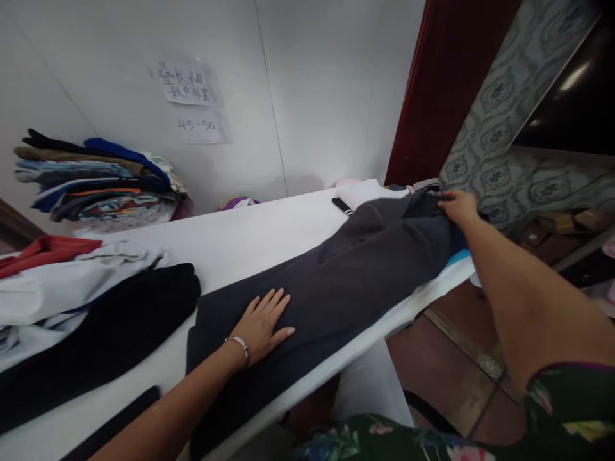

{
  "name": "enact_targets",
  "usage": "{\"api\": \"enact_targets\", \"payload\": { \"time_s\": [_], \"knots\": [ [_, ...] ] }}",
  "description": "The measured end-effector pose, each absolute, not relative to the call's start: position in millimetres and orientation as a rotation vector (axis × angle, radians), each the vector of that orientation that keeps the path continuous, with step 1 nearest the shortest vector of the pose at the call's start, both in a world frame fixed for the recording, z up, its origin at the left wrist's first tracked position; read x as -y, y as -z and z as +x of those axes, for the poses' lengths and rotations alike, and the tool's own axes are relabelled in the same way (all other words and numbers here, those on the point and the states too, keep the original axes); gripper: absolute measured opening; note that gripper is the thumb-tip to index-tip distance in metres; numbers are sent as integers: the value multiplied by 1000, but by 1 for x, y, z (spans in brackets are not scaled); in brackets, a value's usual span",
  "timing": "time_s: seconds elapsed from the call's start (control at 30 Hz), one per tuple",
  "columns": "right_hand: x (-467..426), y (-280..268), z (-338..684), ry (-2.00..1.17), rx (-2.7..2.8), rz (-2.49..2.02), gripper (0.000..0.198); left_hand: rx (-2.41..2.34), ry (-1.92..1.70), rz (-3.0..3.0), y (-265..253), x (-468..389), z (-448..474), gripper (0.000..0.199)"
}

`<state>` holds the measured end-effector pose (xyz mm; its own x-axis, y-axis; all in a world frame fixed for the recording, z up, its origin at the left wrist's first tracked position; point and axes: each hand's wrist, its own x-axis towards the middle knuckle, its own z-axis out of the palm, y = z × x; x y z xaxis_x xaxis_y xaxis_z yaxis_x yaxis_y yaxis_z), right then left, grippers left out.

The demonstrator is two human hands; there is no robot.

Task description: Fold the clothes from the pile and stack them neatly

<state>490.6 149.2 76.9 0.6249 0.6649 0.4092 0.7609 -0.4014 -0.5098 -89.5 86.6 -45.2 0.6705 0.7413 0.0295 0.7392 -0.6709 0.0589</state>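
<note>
A long dark grey garment lies stretched across the white table; whether it is trousers or a top I cannot tell. My left hand rests flat on its near left part, fingers out and thumb apart, with a silver bracelet at the wrist. At the garment's far right end, my right hand has its fingers closed on the bunched dark cloth. Some of that end is hidden by folds. Beside it, white cloth and a small black strip with white stripes lie on the table.
A tall pile of folded clothes stands at the back left. Nearer, a black garment, white cloth and red cloth lie loosely. Handwritten paper signs hang on the wall. The table edge runs along my side.
</note>
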Motion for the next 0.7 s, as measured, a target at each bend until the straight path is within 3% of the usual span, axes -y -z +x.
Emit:
{"api": "enact_targets", "payload": {
  "time_s": [0.1,0.23,0.37,0.53,0.7],
  "knots": [
    [-133,-25,493,110,1113,-2254,31,-1288,-76,2832,49,-91,-78,71],
    [-127,14,496,87,1105,-2284,37,-1288,-132,2856,54,-89,-83,69],
    [-134,-2,499,95,1166,-2277,44,-1338,-156,2849,56,-85,-89,69],
    [-142,-25,457,377,1604,-1948,49,-1379,-206,2851,59,-83,-91,69],
    [-170,-38,396,259,1942,-1747,45,-1389,-165,2788,51,-81,-88,67]
  ]
}}
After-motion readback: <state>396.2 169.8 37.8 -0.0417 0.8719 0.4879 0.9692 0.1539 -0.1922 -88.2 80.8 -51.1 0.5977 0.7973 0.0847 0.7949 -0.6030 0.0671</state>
